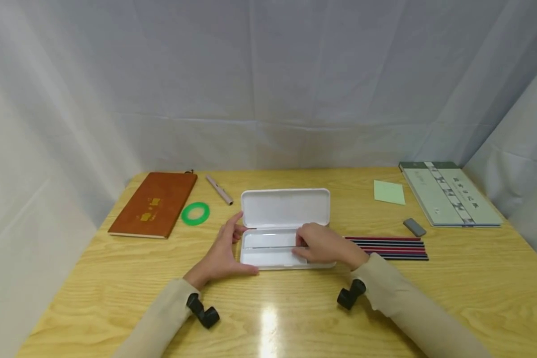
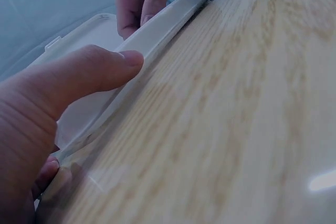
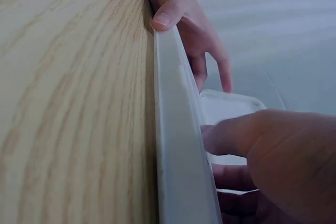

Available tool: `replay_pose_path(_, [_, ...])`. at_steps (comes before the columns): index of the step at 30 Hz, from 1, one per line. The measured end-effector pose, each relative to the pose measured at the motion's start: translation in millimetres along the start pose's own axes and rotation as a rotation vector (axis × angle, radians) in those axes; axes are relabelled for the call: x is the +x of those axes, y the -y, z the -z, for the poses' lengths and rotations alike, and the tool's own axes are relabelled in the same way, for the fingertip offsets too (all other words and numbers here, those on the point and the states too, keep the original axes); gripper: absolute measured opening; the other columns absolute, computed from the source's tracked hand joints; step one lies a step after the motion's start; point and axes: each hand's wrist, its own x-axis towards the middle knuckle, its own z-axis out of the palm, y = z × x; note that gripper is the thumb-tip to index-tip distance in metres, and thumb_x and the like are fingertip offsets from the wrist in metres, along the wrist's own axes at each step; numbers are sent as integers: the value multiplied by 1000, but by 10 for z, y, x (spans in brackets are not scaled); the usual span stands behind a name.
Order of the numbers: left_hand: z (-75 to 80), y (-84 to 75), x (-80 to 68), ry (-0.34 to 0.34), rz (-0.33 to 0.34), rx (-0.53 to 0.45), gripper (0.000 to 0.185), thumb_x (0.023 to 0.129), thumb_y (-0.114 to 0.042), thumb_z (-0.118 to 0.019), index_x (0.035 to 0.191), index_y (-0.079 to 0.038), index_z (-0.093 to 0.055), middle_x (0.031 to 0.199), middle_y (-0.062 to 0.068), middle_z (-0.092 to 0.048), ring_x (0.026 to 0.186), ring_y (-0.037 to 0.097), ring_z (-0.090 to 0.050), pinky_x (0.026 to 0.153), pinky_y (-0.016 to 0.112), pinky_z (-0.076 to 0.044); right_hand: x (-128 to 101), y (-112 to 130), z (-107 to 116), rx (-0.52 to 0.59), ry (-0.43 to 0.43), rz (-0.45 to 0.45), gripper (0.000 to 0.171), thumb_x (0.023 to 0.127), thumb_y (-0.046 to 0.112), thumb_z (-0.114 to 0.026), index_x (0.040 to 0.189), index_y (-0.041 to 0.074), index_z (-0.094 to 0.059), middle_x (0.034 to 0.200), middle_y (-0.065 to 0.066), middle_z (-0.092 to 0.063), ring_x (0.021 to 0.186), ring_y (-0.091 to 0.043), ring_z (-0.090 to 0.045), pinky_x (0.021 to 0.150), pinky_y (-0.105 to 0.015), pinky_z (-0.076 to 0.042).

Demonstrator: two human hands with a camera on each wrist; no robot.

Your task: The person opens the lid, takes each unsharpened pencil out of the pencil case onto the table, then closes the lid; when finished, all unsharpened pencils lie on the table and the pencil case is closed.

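A white pencil case point(image 1: 273, 258) lies with its lid point(image 1: 285, 208) raised at the back and a long divider running through its base. At the left end my left hand point(image 1: 223, 251) grips the case, the thumb on the front wall and the fingers around the end toward the hinge. My right hand point(image 1: 319, 243) reaches down into the right part of the base, fingers bent, thumb point(image 3: 223, 135) just inside the front wall. Its fingertips are largely hidden, and I cannot tell whether they pinch anything.
Right of the case lie several red and dark pencils point(image 1: 398, 248), a grey eraser point(image 1: 414, 227), a green sticky-note pad point(image 1: 389, 192) and a pale notebook point(image 1: 452, 196). On the left are a brown notebook point(image 1: 156, 204), green tape roll point(image 1: 195, 214) and a pen-like stick point(image 1: 219, 190).
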Motion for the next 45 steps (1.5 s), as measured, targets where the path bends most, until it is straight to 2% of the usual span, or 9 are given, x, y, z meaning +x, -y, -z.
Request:
replay_pose_path(5, [-2, -2, -3, -1, -1, 6, 129, 52, -28, -95, 152, -14, -16, 125, 9, -49, 103, 19, -41, 92, 35, -38, -22, -52, 4, 71, -53, 41, 16, 92, 20, -65, 78, 11, -63, 67, 6, -54, 61, -5, -44, 57, -20, -39])
replay_pose_path(12, [-6, -2, 2, 2, 1, 1, 128, 52, -28, -95, 152, -14, -16, 125, 9, -49, 104, 20, -41, 93, 36, -38, -242, -176, 104, 21, -193, 80, 8, 89, 17, -69, 84, 13, -66, 77, 5, -53, 73, -7, -44, 65, -22, -40])
replay_pose_path(16, [-1, 0, -1, 2, 6, 6, 129, 52, -28, -95, 152, -14, -15, 125, 10, -48, 104, 20, -41, 92, 36, -38, -576, -374, 188, 67, -245, 88, 6, 89, 12, -68, 86, 14, -64, 78, 7, -53, 71, -4, -45, 62, -23, -42])
replay_pose_path(22, [1, 0, 8, 4, 4, 2, 129, 52, -27, -95, 152, -13, -15, 125, 11, -48, 103, 20, -41, 92, 37, -38, -1265, -745, 240, 123, -329, 69, 14, 87, 7, -69, 86, 20, -64, 78, 13, -54, 66, 3, -46, 58, -21, -43])
replay_pose_path(26, [3, 0, 12, 6, 12, -1, 129, 53, -27, -95, 153, -13, -15, 125, 11, -48, 104, 20, -41, 92, 37, -38, -1668, -920, 258, 110, -392, 40, 14, 84, 7, -72, 84, 19, -64, 75, 15, -53, 65, 3, -46, 55, -19, -41])
replay_pose_path(30, [-6, 5, 10, 3, 12, 8, 129, 52, -26, -95, 152, -13, -15, 125, 12, -48, 103, 21, -41, 92, 37, -39, -1903, -1035, 258, 82, -418, -14, 12, 80, 11, -76, 81, 18, -65, 73, 18, -52, 64, 4, -45, 54, -17, -38])
replay_pose_path(35, [23, 22, 2, 5, 3, 15, 128, 54, -27, -95, 153, -14, -14, 125, 11, -48, 103, 20, -41, 92, 37, -39, -1883, -1096, 220, 69, -406, -6, 10, 79, 16, -78, 79, 18, -68, 73, 20, -55, 65, 5, -46, 55, -16, -39])
replay_pose_path(39, [25, 32, 5, 8, -11, 10, 128, 54, -27, -94, 153, -14, -13, 126, 12, -48, 103, 20, -41, 92, 36, -38, -1777, -1083, 189, 42, -400, 14, 18, 75, 10, -80, 78, 23, -68, 72, 21, -55, 64, 7, -45, 54, -16, -39])
replay_pose_path(45, [-3, 32, 14, 9, -14, -2, 129, 54, -26, -95, 153, -14, -14, 126, 11, -48, 103, 19, -41, 92, 34, -38, -1689, -1037, 204, 17, -362, -68, 26, 75, 4, -79, 75, 25, -63, 68, 19, -48, 61, 6, -39, 52, -19, -38])
